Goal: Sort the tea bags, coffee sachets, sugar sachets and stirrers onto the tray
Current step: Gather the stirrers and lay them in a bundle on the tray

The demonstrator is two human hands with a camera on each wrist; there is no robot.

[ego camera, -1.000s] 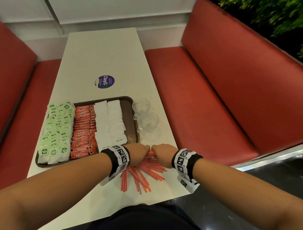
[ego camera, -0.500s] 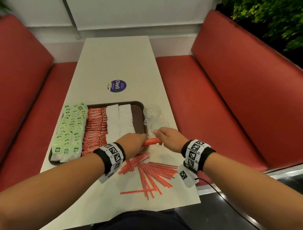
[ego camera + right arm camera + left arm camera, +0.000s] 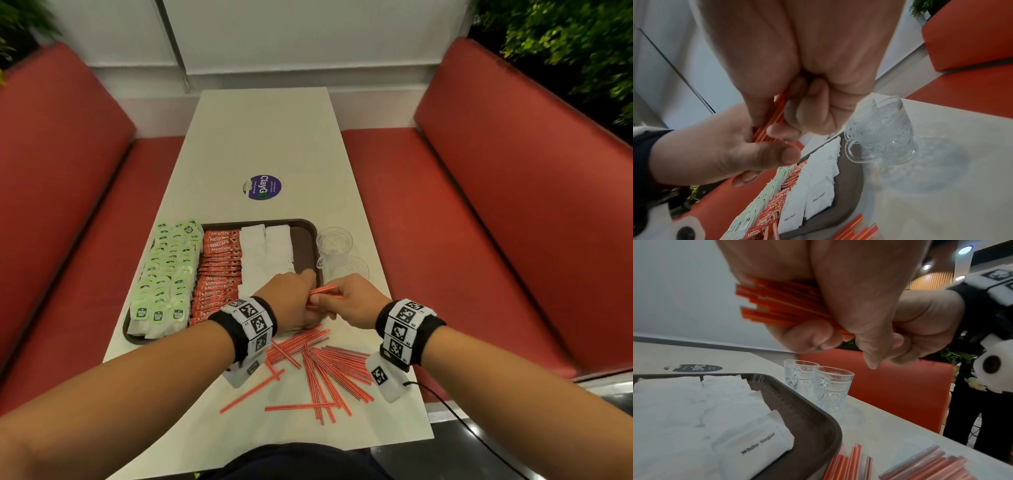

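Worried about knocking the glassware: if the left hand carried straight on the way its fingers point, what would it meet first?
Probably the right hand, gripping the same bundle of red plastic stirrers as the left hand; the two clear patterned glass cups stand beyond, though depth is unclear.

Glasses (image 3: 337,251) right of tray (image 3: 306,240).

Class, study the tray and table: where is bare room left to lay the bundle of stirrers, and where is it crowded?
On the tray, a bare brown strip runs between the sugar sachets and the right rim. The far table beyond the round sticker is bare. Crowded: the rest of the tray, the glass cups beside it, and the near edge strewn with loose stirrers.
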